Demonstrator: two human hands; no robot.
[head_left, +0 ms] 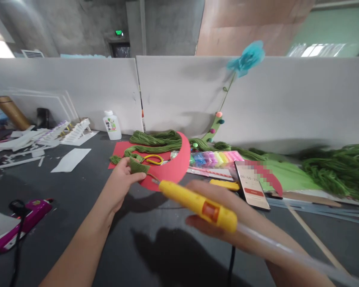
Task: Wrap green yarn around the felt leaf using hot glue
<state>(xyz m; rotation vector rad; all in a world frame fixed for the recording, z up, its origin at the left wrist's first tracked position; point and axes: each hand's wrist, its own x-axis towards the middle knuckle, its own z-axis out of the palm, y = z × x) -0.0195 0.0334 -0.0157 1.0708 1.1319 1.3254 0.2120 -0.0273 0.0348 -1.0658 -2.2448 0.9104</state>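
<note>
Glue gun [194, 201] is in the right hand [224, 197], which is curled around the yellow body, though I can't tell whether a finger's on the trigger. The left hand [122, 177] has thumb and fingers closed in a pinch on the tip of a red crescent [184, 155], right where it's covered in green yarn wrap [138, 166]. That crescent is near the middle of the worktop [77, 195], tip held toward the nozzle, with a thin loose strand [152, 175] running off the wrap. If you're gluing like this, I'd go with a small dab at the edge, press the yarn into it before it cools, and watch that left thumb, 'cause the hot tip is awfully close. I'd also lay each turn snug against the last so no red peeks through. As for containers: clear plastic packets [212, 158] behind the gun hold bright stuff in blue, purple, yellow and pink, too blurry to name. White bottle [111, 125] by the partition has its cap on, can't tell how full. Brown flask [10, 113] far left is leaning, contents hidden.
</note>
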